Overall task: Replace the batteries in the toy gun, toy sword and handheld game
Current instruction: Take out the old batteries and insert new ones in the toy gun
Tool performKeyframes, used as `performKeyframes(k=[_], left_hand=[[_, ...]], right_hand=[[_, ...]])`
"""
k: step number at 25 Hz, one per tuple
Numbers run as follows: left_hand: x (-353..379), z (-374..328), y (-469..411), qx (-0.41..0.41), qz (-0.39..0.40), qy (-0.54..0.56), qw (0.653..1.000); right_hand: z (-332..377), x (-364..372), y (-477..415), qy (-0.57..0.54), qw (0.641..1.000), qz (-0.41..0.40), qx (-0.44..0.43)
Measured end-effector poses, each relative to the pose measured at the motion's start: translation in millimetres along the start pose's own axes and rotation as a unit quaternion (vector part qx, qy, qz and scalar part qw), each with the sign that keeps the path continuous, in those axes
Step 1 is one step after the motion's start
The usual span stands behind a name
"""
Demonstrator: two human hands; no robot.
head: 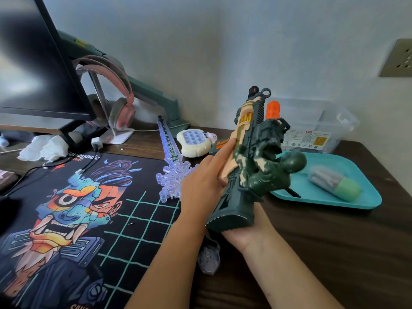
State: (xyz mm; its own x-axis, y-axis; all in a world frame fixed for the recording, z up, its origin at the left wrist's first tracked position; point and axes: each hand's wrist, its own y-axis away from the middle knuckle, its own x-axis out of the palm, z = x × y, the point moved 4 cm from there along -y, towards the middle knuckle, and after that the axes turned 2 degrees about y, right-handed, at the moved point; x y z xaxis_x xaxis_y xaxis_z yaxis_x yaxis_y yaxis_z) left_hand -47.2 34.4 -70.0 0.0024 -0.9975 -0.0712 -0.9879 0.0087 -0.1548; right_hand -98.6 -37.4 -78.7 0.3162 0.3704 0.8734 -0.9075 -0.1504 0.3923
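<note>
I hold the green and tan toy gun (252, 139) upright above the desk, its orange muzzle pointing up and away. My left hand (205, 181) presses flat against its left side with fingers extended. My right hand (247, 233) cups the stock from below and is mostly hidden behind the gun. The clear plastic toy sword (170, 159) lies on the desk left of my left hand, and its pommel shows below my forearm. The cream handheld game (195, 141) sits behind the sword. A capsule-shaped case (333, 182) with a green cap lies in the teal tray (365, 192).
A printed desk mat (73, 215) covers the left of the dark wooden desk. A monitor (35, 63) on an arm, pink headphones (118, 101) on a stand, crumpled tissue (44, 147) and cables are at the back left. A clear plastic box (316, 126) stands behind the tray.
</note>
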Motion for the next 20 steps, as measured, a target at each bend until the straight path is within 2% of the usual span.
performKeyframes(k=[1,2,4,7,9,10,11,13,14,15,17,18,20], left_hand=[[7,2,4,-0.051,0.033,0.048,0.997],[10,-3,10,-0.049,0.053,0.071,0.995],[5,-4,11,-0.05,0.009,0.103,0.993],[-11,1,2,-0.079,-0.027,0.222,0.971],[-14,2,-1,-0.107,-0.018,0.274,0.956],[-14,2,-1,-0.121,-0.011,0.281,0.952],[-14,6,-2,-0.132,-0.01,0.279,0.951],[-14,6,-2,-0.148,-0.002,0.289,0.946],[-15,5,-1,-0.154,0.002,0.294,0.943],[-15,9,-4,-0.158,0.002,0.295,0.942],[-17,11,-4,-0.16,0.004,0.292,0.943],[-17,11,-3,-0.159,0.006,0.284,0.945],[-18,15,-5,-0.159,0.005,0.269,0.95]], right_hand=[[-1,0,-6,0.036,0.999,0.001,0.007],[0,-4,-10,0.066,0.998,0.009,0.022],[4,-9,-15,0.102,0.994,-0.006,0.026],[24,-15,-12,0.191,0.979,-0.067,-0.039],[41,-9,-6,0.32,0.935,-0.085,-0.126],[49,-3,-2,0.415,0.888,-0.086,-0.177],[57,5,3,0.525,0.813,-0.082,-0.239],[61,25,15,0.718,0.603,-0.011,-0.347],[57,32,18,0.782,0.497,0.028,-0.376],[51,36,17,0.826,0.41,0.062,-0.383],[41,41,11,0.87,0.289,0.105,-0.386],[38,44,9,0.88,0.248,0.117,-0.389],[36,52,6,0.89,0.191,0.134,-0.391]])
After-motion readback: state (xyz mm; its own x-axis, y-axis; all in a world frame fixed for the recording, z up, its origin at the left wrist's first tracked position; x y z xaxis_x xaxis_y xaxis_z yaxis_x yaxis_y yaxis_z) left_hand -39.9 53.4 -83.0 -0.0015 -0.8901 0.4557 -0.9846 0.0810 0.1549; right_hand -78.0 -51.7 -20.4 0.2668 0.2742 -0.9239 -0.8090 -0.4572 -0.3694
